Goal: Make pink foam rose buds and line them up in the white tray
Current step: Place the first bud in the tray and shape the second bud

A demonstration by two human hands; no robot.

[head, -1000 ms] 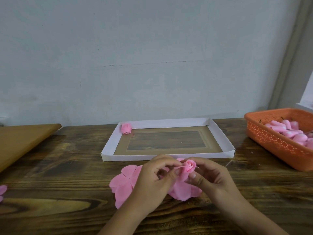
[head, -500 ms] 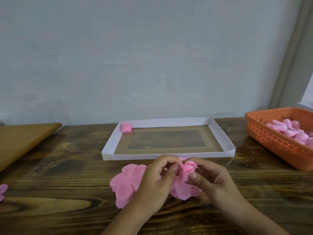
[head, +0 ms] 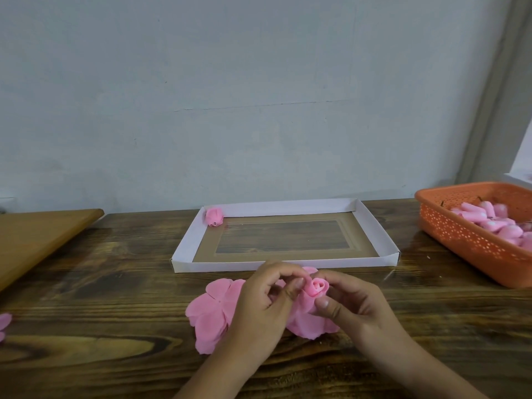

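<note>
Pink foam is curled tight between my two hands just in front of the white tray (head: 184, 256), on its near side. My left hand (head: 260, 315) pinches the outer wrap with fingers and thumb bent round it, and my right hand (head: 357, 306) grips the base of the rose bud (head: 316, 290), thumb pressing low on the roll. Over the last second the wrap has closed a little tighter and my left fingertips have shifted nearer the bud's top (a small change), so I judge the rolling is almost done and this bud could soon go to the tray. Its long axis stands nearly upright, spiral mouth facing up and slightly toward the tray. Loose foam petals (head: 210, 309) lie flat under my hands, also on the tray's near side. One finished bud (head: 214, 216) sits in the tray's far left corner.
</note>
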